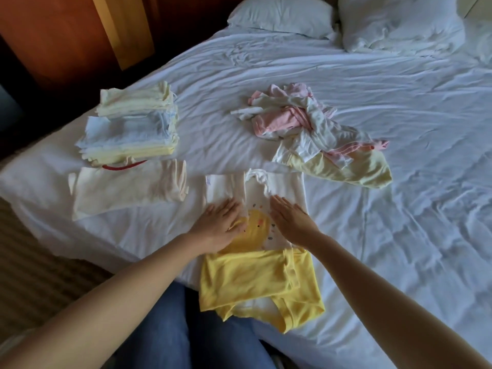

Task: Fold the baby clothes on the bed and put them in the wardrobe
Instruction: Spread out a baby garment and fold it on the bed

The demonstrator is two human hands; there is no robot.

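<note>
Nearest, at the near edge of the white-sheeted bed (399, 182), lies the task's garment in hand: a white and yellow cotton baby bodysuit with a chick print (253, 278). Its yellow lower part overhangs the edge above the person's blue jeans (186, 328). Both hands rest on its white chest. The left hand (221, 225) presses the left side with fingers spread and the tips slightly bent; the right hand (291, 219) lies flat, fingers straight and together. Neither holds anything.

This looks like smoothing before a fold. To do it well, I would press the creases outward from the middle, draw the hanging yellow part up onto the bed, then fold the sides in evenly.

Just left lies a folded cream garment (125, 190), leaving little room that way. Further on, near the left edge, stands a stack of folded pale yellow and blue clothes (133, 129). Mid-bed, a loose heap of pink, white and pale yellow clothes (306, 129) awaits folding. The right side offers bare sheet. Two white pillows (282, 14) sit at the far edge; reddish wooden panelling (53, 35) beyond the left edge may be the wardrobe.
</note>
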